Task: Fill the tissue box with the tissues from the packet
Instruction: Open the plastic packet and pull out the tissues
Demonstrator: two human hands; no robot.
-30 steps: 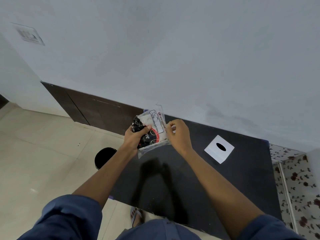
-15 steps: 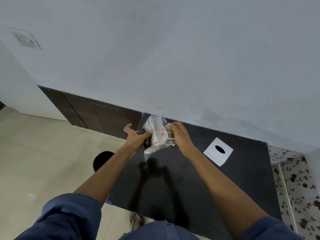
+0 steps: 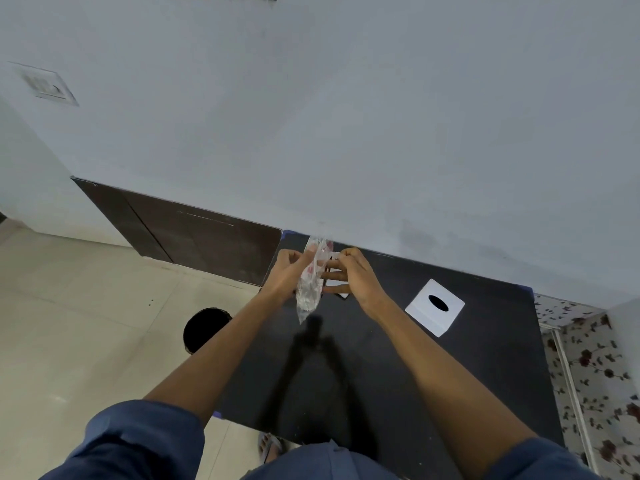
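Above the far left part of the black table [image 3: 398, 368], my left hand [image 3: 285, 275] pinches a clear plastic packet [image 3: 309, 289] that hangs edge-on and looks limp. My right hand [image 3: 358, 277] is right beside it, fingers closed around a small white stack of tissues [image 3: 335, 282] with a dark edge, mostly hidden by the fingers. The white tissue box [image 3: 420, 315], square with a black oval slot on top, rests on the table to the right of my right hand, apart from both hands.
The table's back edge meets a pale wall [image 3: 346, 133]. A black round bin [image 3: 204, 329] stands on the tiled floor left of the table. A floral-patterned surface [image 3: 588, 368] borders the table's right side. A sandalled foot [image 3: 270, 446] shows below the front edge.
The packet has turned from face-on to edge-on and now looks flattened. Its dark-printed white contents have shifted out toward my right hand. Both hands stayed over the table's far left.
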